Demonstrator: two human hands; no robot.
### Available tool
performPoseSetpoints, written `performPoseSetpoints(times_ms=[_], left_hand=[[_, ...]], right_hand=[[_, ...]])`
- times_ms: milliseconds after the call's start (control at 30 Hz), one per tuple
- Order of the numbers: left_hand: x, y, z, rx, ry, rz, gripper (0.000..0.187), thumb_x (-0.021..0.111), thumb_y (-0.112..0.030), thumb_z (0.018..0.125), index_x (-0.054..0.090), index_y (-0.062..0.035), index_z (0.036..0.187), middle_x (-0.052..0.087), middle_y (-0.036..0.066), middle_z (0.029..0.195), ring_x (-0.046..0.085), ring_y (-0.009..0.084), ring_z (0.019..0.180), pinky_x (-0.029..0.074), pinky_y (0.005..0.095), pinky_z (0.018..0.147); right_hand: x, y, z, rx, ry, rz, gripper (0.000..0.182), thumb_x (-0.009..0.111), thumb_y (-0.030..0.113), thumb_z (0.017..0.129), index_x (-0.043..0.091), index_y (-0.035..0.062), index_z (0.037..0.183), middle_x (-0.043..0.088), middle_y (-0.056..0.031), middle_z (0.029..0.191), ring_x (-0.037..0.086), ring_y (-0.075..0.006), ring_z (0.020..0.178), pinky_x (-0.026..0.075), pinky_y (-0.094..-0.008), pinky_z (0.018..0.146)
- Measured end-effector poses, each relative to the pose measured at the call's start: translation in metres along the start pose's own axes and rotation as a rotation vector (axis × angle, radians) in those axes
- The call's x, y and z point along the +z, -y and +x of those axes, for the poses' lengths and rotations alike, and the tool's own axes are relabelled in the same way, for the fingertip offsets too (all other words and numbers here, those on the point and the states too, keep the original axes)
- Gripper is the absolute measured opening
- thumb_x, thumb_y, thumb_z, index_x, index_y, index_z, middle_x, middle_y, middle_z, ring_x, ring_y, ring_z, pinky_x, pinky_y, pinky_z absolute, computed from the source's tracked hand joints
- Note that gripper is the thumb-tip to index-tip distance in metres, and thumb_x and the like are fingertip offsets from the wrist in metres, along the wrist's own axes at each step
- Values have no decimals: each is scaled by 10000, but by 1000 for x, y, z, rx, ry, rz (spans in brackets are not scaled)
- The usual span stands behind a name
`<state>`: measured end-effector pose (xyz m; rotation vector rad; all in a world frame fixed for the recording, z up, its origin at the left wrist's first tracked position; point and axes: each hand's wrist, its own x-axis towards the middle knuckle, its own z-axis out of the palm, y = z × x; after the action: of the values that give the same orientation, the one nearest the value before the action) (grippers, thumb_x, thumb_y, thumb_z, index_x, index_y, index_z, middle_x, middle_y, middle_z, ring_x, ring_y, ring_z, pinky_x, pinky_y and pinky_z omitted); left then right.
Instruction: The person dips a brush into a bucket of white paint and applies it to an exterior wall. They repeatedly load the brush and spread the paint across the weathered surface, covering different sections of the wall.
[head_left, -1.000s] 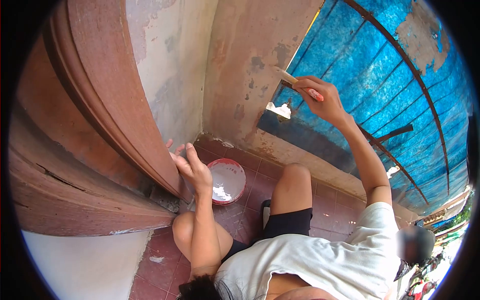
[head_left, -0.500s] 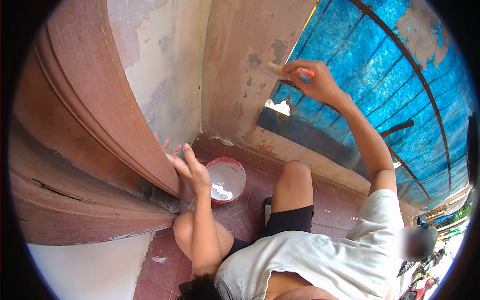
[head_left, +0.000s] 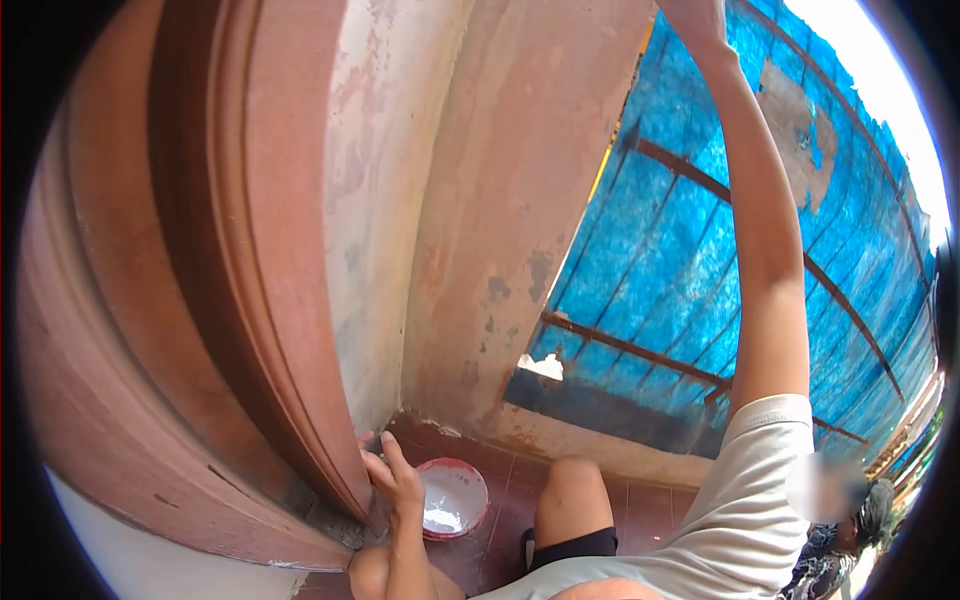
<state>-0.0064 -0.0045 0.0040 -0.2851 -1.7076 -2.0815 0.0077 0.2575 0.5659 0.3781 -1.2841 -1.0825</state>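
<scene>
My left hand (head_left: 399,482) has its fingers spread, with the fingertips right at the edge of the pinkish-brown wooden frame (head_left: 290,300). Just beside it on the floor sits a bowl (head_left: 455,490) with a red rim and a white, wet-looking inside. High up, my right hand (head_left: 695,22) reaches past the top edge of the view, near the wall's (head_left: 520,150) border with the blue sheeting. Its fingers are out of sight, and so is anything they hold. The wall is pinkish-beige with grey patches.
Blue sheeting (head_left: 650,280) behind rusty metal bars (head_left: 640,352) fills the right side. Dark red floor tiles (head_left: 500,510) lie below, around my bent knees (head_left: 575,490). A person (head_left: 835,500) is at the far right edge.
My right hand, which held a small paintbrush with a reddish handle, has moved up out of view except for its lower part. The view has tilted upward. My left hand stays by the wooden frame.
</scene>
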Motion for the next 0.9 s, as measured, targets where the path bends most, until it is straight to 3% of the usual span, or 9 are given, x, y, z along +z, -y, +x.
performPoseSetpoints(times_ms=[67, 100, 200, 267, 400, 567, 700, 800, 900], left_hand=[[-1, 3, -3, -48, 2, 10, 394, 507, -190, 947, 395, 95, 1195, 443, 231, 1175, 419, 327, 1095, 309, 418, 991], [-2, 4, -3, -65, 11, 12, 390, 506, -198, 950, 400, 95, 1184, 446, 230, 1160, 418, 327, 1099, 307, 418, 994], [-3, 1, -2, -100, 44, -8, 393, 499, -214, 959, 406, 90, 1189, 448, 224, 1161, 415, 322, 1117, 300, 420, 1003], [-4, 3, -3, -100, 47, -43, 393, 495, -216, 961, 407, 85, 1198, 449, 220, 1168, 413, 321, 1123, 297, 422, 1007], [-2, 5, -7, -155, 35, -102, 385, 495, -222, 962, 421, 74, 1196, 450, 213, 1179, 411, 321, 1131, 290, 426, 1013], [-5, -1, -6, -157, 63, -88, 388, 496, -234, 963, 425, 80, 1180, 450, 219, 1176, 412, 324, 1130, 294, 422, 1009], [-3, 4, -4, -106, 39, -39, 371, 496, -231, 960, 426, 79, 1152, 447, 220, 1161, 409, 322, 1119, 294, 423, 1005], [-3, 7, -3, -65, 35, 1, 373, 498, -219, 953, 414, 81, 1159, 444, 215, 1145, 404, 322, 1111, 287, 429, 1005], [-3, 12, -3, -53, 28, 4, 387, 500, -207, 946, 399, 85, 1179, 441, 210, 1136, 398, 323, 1109, 279, 436, 1009]], right_hand=[[22, -9, 15, -33, -76, 5, 263, 543, -34, 748, 646, 69, 967, 591, -209, 1195, 649, -365, 940, 537, -404, 803], [36, -16, 13, 263, 247, 9, 272, 559, -5, 746, 650, 80, 987, 602, -210, 1182, 647, -363, 955, 533, -400, 825], [51, -7, -11, 30, 137, 47, 284, 580, 24, 741, 664, 95, 1002, 656, -192, 1021, 657, -350, 858, 546, -412, 718], [32, 30, -31, 138, 429, 83, 233, 566, 14, 829, 626, 83, 1043, 677, -95, 938, 672, -296, 800, 535, -372, 657], [-57, 151, -108, -191, 769, 217, 459, 621, -22, 694, 590, 130, 1126, 598, -103, 1217, 668, -305, 863, 563, -388, 662], [-81, 161, -62, 313, 1224, 1100, 168, 590, -36, 755, 662, 51, 878, 684, -89, 874, 640, -164, 722, 513, -327, 610], [-18, 80, -17, 349, 938, 827, 304, 485, 250, 887, 669, 28, 792, 598, -61, 608, 539, -114, 579, 453, -284, 552], [-5, 12, 44, 304, 781, 524, 277, 596, 39, 739, 684, 105, 993, 668, -201, 889, 663, -330, 812, 541, -425, 673], [-19, 10, 69, 190, 515, 364, 219, 564, 50, 775, 698, 107, 939, 676, -173, 839, 668, -321, 793, 534, -430, 678]])
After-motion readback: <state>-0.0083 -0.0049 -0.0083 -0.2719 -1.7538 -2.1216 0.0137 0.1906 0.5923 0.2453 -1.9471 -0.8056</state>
